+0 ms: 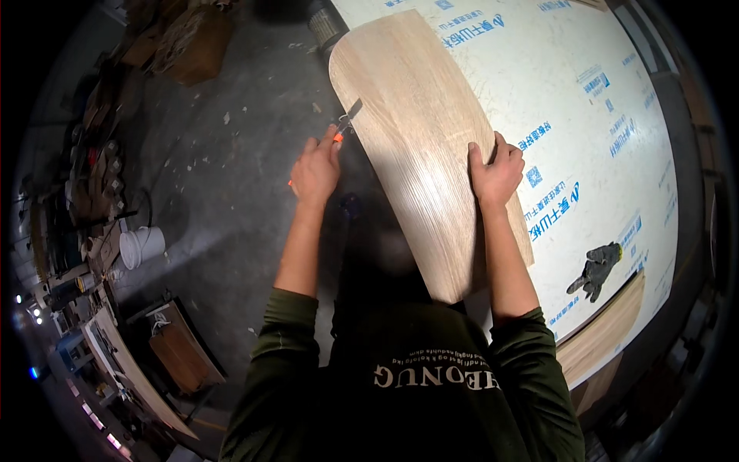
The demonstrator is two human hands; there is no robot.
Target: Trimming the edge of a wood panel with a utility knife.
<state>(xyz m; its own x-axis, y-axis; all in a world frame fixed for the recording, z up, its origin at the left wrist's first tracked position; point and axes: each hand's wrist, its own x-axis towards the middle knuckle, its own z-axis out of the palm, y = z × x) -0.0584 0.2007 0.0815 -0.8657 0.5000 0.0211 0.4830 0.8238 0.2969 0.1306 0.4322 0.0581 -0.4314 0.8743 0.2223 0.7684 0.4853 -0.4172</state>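
A long curved panel of light wood veneer [419, 138] lies on a white sheet-covered bench [570, 115], overhanging its left edge. My left hand [315, 169] grips an orange-handled utility knife [346, 121], its blade touching the panel's left edge near the top. My right hand [496, 173] presses flat on the panel's right side, fingers spread over the veneer.
A dark work glove [596, 268] lies on the white sheet at the right. A second wood panel [608, 331] sticks out at the bench's near edge. On the concrete floor to the left stand a white bucket [142, 246], cardboard boxes [192, 46] and cluttered shelving.
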